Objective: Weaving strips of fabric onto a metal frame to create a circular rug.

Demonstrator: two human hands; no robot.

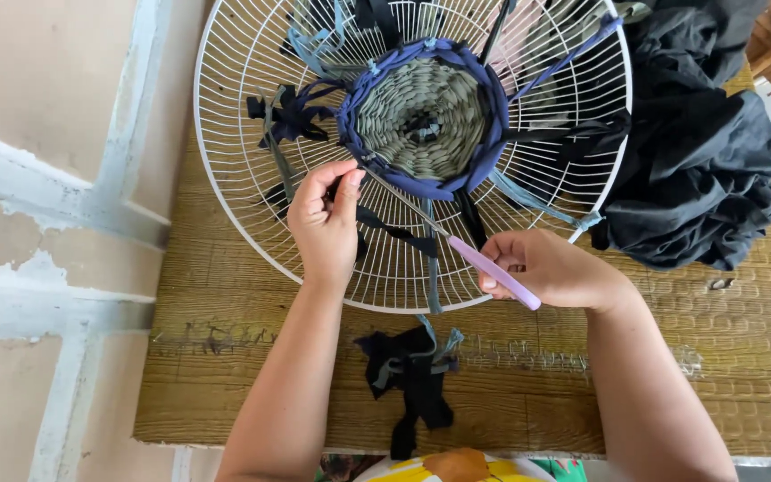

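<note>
A glossy white wire grille (252, 187) holds matt cloth strips woven into a ribbed blue-and-grey round (421, 116), a crochet hook (457, 245) pairs a shiny metal shaft with a smooth lilac plastic handle, and the rough woven mat (725, 348) carries crumpled, faintly shiny black fabric (698, 161) at its far right corner.

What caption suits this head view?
Left hand pinches fabric on a wire fan guard; right hand works a crochet hook.

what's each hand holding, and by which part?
Right hand: a crochet hook, grip on its lilac handle, metal tip at the woven round. Left hand: fingertips pinch a fabric strip at the weave's edge on the wire fan guard.
</note>
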